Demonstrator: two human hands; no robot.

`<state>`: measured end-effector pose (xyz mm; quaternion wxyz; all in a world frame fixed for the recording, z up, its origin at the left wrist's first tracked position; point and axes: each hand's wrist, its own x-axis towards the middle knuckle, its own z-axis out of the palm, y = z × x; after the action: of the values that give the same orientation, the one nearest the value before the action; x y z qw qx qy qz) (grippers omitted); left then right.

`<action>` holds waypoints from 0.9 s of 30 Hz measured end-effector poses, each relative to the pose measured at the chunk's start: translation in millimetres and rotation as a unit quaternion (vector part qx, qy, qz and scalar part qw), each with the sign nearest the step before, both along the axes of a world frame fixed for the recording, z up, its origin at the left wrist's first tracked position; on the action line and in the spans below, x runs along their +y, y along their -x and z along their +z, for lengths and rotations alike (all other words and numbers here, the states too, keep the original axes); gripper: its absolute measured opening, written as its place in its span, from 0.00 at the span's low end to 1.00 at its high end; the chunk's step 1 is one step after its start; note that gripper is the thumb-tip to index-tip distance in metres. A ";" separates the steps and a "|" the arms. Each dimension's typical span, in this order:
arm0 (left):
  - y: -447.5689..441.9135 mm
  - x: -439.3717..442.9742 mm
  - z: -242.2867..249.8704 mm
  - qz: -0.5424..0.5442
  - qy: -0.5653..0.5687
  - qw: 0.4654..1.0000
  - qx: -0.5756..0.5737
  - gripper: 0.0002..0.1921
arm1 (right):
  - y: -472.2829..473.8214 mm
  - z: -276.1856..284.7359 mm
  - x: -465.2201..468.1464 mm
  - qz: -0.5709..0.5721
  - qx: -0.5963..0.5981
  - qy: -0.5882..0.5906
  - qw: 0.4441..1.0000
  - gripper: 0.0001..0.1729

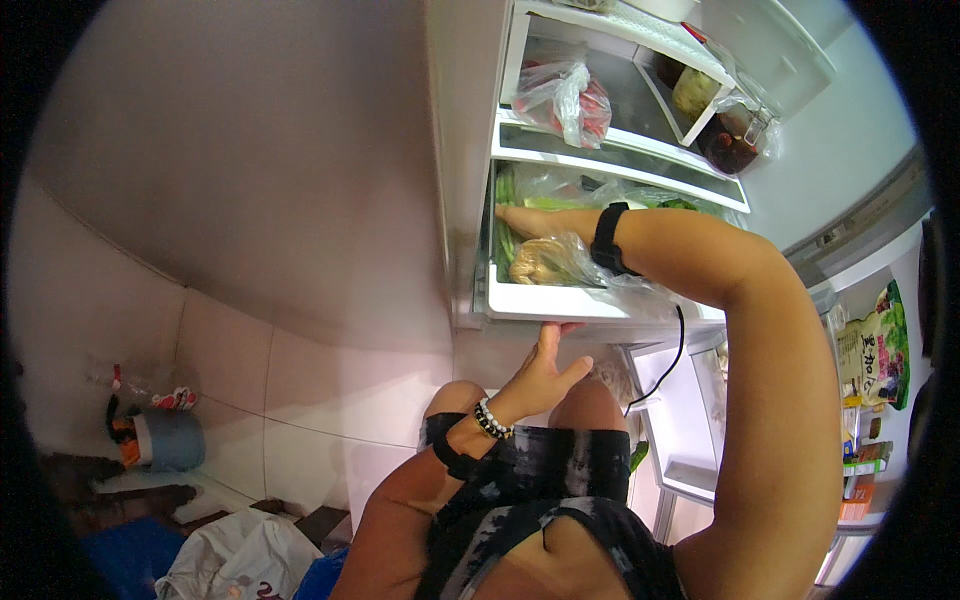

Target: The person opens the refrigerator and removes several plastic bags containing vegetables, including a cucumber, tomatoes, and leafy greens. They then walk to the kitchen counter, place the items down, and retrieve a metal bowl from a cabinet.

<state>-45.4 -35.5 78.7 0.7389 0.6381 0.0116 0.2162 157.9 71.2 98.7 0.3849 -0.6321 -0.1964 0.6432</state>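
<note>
The refrigerator's crisper drawer [551,301] is pulled out, with plastic bags of vegetables inside. My right hand [534,220] reaches in at its left side, over long green vegetables [504,244]; its fingertips are partly hidden, so I cannot tell whether they grip anything. Just below that hand lies a tan item in a clear bag [537,262]. My left hand [553,367] is under the drawer's front edge, thumb apart, some fingertips hidden by the edge. A black strap [611,238] circles my right wrist, and a beaded bracelet [491,420] is on my left.
Above the drawer, a shelf holds a bag of red items [566,101] and a glass jar of dark contents [731,142]. The open door's shelves at right carry a printed food bag [874,352]. A grey-blue bin [176,440] and a white bag [240,555] are at lower left.
</note>
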 end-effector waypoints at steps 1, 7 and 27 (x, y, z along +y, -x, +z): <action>0.4 -0.8 -0.2 0.003 -0.008 1.000 -0.004 0.36 | -0.8 -1.4 -0.5 0.018 -0.013 0.044 0.999 0.35; 1.9 -1.0 0.3 -0.023 -0.015 0.999 0.017 0.41 | 2.4 6.4 -7.1 0.008 0.109 0.059 0.992 0.41; 0.7 0.9 -0.3 0.009 0.016 1.000 -0.003 0.33 | 3.5 50.8 -19.1 0.039 -0.004 0.054 0.998 0.09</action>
<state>-46.1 -34.6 78.4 0.7468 0.6257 0.0187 0.2243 154.4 52.1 149.6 0.3237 -0.6467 -0.1876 0.6647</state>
